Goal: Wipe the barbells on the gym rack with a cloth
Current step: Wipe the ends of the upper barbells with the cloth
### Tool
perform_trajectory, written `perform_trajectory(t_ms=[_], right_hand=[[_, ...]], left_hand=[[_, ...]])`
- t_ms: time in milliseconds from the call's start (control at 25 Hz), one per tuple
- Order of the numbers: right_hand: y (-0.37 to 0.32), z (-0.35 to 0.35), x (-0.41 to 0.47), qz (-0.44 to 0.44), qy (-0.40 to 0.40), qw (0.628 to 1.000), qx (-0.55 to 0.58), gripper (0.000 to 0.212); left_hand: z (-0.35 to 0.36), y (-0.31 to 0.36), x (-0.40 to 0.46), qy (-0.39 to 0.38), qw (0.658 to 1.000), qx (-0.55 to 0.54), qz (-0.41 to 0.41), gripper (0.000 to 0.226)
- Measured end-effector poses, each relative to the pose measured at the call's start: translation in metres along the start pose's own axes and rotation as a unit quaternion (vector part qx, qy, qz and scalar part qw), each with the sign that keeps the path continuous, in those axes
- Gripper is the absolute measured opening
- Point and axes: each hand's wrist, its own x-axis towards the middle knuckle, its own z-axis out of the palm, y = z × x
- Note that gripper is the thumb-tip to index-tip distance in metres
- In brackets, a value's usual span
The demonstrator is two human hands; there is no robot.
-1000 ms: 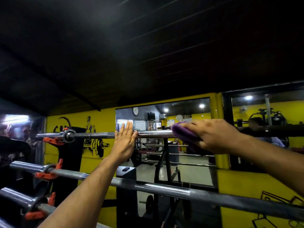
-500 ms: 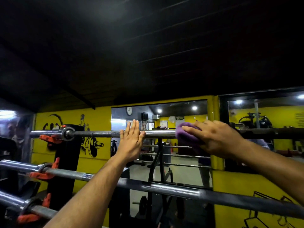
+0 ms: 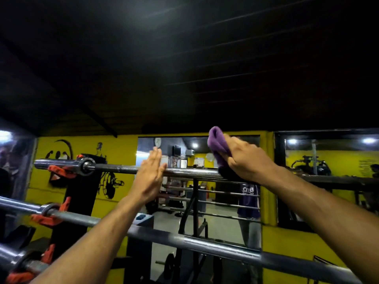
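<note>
A yellow wall (image 3: 67,193) with mirrors is standing behind the black rack upright (image 3: 81,201), which is carrying three barbells on orange hooks. The top barbell (image 3: 114,168) is lying level across the view. The left hand (image 3: 148,177) is pressing against it with straight fingers. The right hand (image 3: 245,158) is gripping the purple cloth (image 3: 217,146) on that bar.

Yellow walls (image 3: 225,238) with black murals, wall mirrors (image 3: 328,181) — dark ceiling (image 3: 184,58), round clock (image 3: 158,142)
</note>
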Motion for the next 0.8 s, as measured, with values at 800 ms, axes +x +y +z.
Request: perform_trajectory(t_ms=[800], right_hand=[[-0.050,0.055,0.067,0.100,-0.206,0.970,0.079,0.032]], left_hand=[[-0.019,-0.114,0.023,-0.049,0.994,0.077,0.063,0.075]])
